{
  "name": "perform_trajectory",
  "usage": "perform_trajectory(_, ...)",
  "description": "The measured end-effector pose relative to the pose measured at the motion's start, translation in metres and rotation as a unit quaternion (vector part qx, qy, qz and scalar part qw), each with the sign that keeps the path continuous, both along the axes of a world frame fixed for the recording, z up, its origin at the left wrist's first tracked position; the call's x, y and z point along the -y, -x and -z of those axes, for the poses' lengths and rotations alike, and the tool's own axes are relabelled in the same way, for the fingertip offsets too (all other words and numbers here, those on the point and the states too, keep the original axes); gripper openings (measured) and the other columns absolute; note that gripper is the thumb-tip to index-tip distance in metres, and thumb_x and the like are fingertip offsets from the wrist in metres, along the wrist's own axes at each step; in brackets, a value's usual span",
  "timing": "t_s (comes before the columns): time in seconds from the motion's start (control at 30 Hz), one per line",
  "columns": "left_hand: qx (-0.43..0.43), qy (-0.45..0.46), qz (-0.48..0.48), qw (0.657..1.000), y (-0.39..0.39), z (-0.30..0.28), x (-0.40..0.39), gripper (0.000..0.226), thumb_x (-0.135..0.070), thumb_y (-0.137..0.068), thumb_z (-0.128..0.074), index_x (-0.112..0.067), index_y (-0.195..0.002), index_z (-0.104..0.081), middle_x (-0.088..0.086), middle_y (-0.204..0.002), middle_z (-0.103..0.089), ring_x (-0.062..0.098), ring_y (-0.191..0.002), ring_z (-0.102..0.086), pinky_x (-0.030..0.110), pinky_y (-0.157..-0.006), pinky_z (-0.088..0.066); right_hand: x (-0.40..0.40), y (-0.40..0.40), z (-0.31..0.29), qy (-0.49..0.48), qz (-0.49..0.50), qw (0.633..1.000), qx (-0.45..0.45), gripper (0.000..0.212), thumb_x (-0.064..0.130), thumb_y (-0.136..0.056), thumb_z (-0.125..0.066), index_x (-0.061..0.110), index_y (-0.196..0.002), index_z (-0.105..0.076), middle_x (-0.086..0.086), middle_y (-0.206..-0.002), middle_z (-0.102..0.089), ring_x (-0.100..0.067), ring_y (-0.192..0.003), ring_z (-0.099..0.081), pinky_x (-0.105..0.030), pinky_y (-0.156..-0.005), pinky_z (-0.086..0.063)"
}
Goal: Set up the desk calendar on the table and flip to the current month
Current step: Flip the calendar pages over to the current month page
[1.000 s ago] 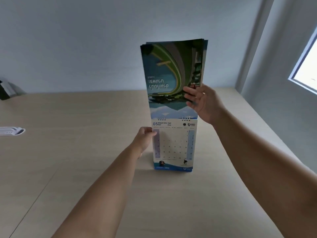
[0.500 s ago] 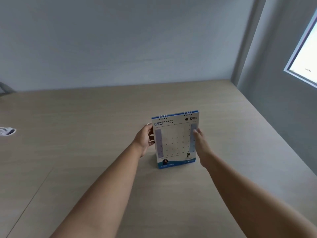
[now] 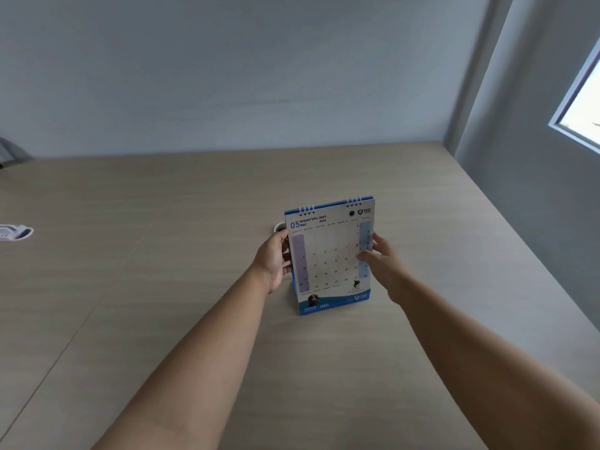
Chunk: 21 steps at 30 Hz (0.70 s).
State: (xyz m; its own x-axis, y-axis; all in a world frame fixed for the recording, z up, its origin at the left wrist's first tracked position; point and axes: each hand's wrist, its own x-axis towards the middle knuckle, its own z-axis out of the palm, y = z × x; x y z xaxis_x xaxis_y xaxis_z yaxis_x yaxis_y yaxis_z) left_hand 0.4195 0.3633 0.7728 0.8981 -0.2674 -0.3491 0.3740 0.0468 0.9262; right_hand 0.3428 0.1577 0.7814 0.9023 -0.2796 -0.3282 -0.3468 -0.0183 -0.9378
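A spiral-bound desk calendar [image 3: 331, 258] stands upright on the wooden table [image 3: 194, 319], tilted slightly, its front page showing "05 MAY" with a date grid and a blue strip at the bottom. My left hand [image 3: 272, 261] grips its left edge, fingers wrapped behind. My right hand [image 3: 383, 258] holds its right edge, thumb lying on the front page.
A small round white object [image 3: 279, 227] peeks out just behind the calendar's upper left corner. A white object [image 3: 14, 232] lies at the table's left edge. The wall runs along the table's far side, with a window [image 3: 581, 102] at the right.
The pages my right hand held raised have gone over behind the calendar. That hand dropped to the right edge. The May page faces me, and the calendar has come slightly closer.
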Motion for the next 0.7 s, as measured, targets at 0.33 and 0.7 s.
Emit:
perform_trajectory(0.33,-0.012,0.033,-0.040,0.999,0.009,-0.004,0.008,0.038,-0.041,-0.072,-0.046,-0.021,-0.099,-0.063,0.006,-0.104,-0.060,0.024,-0.097,-0.053,0.037,-0.080,-0.042,-0.007,0.014,0.004,0.005,0.004,1.000,0.013,0.079,0.005,-0.089,-0.053,0.033,-0.154,-0.018,0.001,-0.149,-0.047,-0.024,-0.117,-0.053,-0.047,-0.092,-0.049)
perform_trajectory(0.7,0.005,0.041,-0.042,0.998,0.006,0.001,0.006,0.038,-0.039,-0.090,-0.034,-0.022,-0.101,-0.067,0.000,-0.098,-0.069,0.016,-0.084,-0.058,0.029,-0.069,-0.041,0.003,0.027,0.001,0.071,0.073,0.994,0.031,0.030,0.014,-0.083,-0.071,0.011,-0.108,-0.055,-0.007,-0.090,-0.065,-0.028,-0.089,-0.069,-0.038,-0.065,-0.058)
